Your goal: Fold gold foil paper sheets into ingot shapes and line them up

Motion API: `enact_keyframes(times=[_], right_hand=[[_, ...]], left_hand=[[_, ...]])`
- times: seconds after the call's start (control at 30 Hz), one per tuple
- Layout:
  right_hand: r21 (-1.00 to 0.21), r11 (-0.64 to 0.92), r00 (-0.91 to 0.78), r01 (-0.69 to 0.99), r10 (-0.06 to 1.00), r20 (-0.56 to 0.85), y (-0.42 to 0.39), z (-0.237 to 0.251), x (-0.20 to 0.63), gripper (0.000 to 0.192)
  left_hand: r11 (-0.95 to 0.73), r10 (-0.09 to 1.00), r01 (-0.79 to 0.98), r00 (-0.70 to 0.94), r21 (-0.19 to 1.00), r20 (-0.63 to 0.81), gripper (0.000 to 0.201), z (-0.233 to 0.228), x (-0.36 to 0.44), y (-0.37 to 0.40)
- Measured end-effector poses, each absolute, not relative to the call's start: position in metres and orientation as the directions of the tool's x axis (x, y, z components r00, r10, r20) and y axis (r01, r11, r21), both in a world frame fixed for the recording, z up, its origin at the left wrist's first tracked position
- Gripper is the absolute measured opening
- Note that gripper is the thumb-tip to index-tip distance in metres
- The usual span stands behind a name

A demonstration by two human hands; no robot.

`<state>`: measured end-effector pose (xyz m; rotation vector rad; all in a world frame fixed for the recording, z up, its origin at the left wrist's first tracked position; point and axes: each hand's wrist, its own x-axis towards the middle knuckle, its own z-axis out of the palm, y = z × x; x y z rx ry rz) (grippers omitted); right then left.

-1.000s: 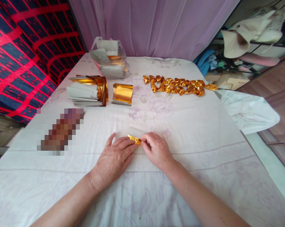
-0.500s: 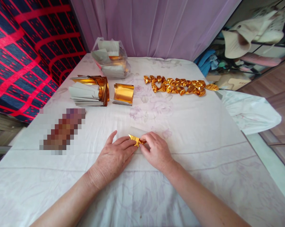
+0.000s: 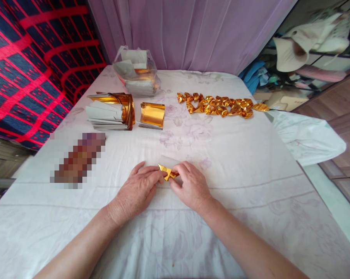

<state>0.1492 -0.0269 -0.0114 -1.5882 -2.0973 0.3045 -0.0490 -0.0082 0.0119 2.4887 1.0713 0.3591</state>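
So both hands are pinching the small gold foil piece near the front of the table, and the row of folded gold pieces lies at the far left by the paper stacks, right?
Not quite. The head view shows the left hand and right hand pinching the small gold foil piece, but the row of folded gold pieces lies at the far right; the paper stacks sit at the far left.

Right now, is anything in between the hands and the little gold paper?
No, nothing visible is in the way. The left hand and the right hand both already touch the gold paper, pinching it between their fingertips on the white cloth.
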Motion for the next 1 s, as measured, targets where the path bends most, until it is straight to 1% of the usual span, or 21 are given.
enact_keyframes(times=[0.2, 0.43, 0.5, 0.57, 0.63, 0.7, 0.8, 1.0], right_hand=[[-0.449, 0.297, -0.190, 0.843, 0.944, 0.268, -0.028, -0.012, 0.148, 0.012], [-0.444, 0.277, -0.171, 0.852, 0.950, 0.263, -0.028, -0.012, 0.145, 0.013], [-0.469, 0.273, -0.161, 0.840, 0.951, 0.264, -0.028, -0.012, 0.146, 0.013], [-0.522, 0.283, -0.158, 0.805, 0.950, 0.271, -0.027, -0.012, 0.149, 0.013], [-0.583, 0.308, -0.171, 0.752, 0.945, 0.279, -0.027, -0.013, 0.153, 0.012], [-0.613, 0.324, -0.184, 0.721, 0.942, 0.281, -0.027, -0.013, 0.157, 0.013], [-0.599, 0.320, -0.185, 0.734, 0.943, 0.277, -0.027, -0.014, 0.158, 0.013], [-0.560, 0.289, -0.159, 0.776, 0.950, 0.269, -0.025, -0.013, 0.154, 0.012]], left_hand=[[-0.650, 0.717, 0.625, 0.693, 0.432, 0.076, 0.036, 0.011, -0.050, -0.008], [-0.651, 0.708, 0.622, 0.704, 0.435, 0.054, 0.035, 0.012, -0.051, -0.008], [-0.649, 0.709, 0.624, 0.703, 0.436, 0.049, 0.035, 0.012, -0.051, -0.008], [-0.657, 0.703, 0.618, 0.709, 0.432, 0.055, 0.037, 0.012, -0.052, -0.007], [-0.674, 0.688, 0.605, 0.723, 0.424, 0.064, 0.043, 0.011, -0.054, -0.007], [-0.697, 0.667, 0.588, 0.741, 0.411, 0.072, 0.051, 0.009, -0.055, -0.007], [-0.717, 0.651, 0.581, 0.755, 0.386, 0.074, 0.053, 0.008, -0.055, -0.007], [-0.700, 0.680, 0.617, 0.730, 0.358, 0.072, 0.050, 0.007, -0.051, -0.010]])
